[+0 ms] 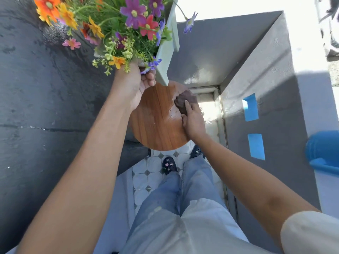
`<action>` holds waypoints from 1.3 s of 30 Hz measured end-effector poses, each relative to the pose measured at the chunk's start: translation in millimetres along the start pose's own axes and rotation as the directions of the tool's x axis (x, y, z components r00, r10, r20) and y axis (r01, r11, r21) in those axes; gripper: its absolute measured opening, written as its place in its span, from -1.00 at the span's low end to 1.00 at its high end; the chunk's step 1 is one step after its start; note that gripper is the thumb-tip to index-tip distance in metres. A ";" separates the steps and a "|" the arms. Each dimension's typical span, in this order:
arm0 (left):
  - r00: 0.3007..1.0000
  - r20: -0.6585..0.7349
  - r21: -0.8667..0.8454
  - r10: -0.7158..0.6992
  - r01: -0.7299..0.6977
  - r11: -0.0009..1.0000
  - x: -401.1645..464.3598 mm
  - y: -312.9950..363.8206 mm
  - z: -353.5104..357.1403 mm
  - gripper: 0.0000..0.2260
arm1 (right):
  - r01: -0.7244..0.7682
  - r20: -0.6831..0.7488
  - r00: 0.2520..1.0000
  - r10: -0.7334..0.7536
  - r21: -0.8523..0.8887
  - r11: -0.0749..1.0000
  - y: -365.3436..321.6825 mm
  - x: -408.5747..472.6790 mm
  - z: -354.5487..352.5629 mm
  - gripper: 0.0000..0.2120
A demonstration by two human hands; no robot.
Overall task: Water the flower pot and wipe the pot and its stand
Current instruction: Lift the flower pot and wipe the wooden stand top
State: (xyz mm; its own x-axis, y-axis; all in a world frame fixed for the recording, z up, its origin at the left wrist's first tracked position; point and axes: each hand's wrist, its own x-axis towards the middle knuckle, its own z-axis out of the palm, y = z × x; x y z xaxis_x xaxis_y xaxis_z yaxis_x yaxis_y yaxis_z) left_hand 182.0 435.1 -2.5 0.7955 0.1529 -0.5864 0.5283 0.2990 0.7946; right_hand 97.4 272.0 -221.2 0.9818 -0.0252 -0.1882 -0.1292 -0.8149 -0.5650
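My left hand grips the lower end of a pale green flower pot and holds it lifted and tilted above the stand. The pot is full of colourful flowers in orange, purple, pink and yellow. Below it is the stand, a round wooden top with a wet shine on its right part. My right hand presses a dark brown cloth onto the stand's upper right edge.
A dark grey wall runs along the left and a grey wall with blue tape strips stands on the right. A blue container sits at the right edge. My feet stand on white tiled floor under the stand.
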 end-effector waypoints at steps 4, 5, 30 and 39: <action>1.000 0.011 -0.014 -0.001 0.001 1.000 2.4 -0.8 0.7 -0.71 | 0.313 0.313 0.903 -0.292 -0.015 0.950 -30.0 -76.3 48.5 -0.44; 1.000 0.011 -0.018 0.001 0.000 1.000 3.3 -0.2 1.2 -0.71 | 0.405 0.393 0.843 -0.368 -0.013 0.914 -32.7 -90.0 54.9 -0.42; 0.999 -0.028 0.003 0.037 -0.037 0.999 27.4 17.8 -4.3 -0.82 | 0.612 0.506 0.691 -0.516 -0.031 0.790 -85.2 -18.1 61.0 -0.54; 0.998 -0.053 0.020 0.034 -0.033 0.999 31.5 11.2 -3.3 -0.75 | 0.200 0.030 0.979 -0.199 -0.244 0.949 -94.8 80.2 12.0 -0.63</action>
State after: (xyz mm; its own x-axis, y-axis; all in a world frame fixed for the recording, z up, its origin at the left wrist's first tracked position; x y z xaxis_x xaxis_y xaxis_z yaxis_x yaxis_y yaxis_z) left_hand 212.0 446.4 -12.6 0.7962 0.2128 -0.5664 0.5075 0.2748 0.8166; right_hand 186.8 354.2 -192.4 0.9833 0.1549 -0.0955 0.1081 -0.9195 -0.3779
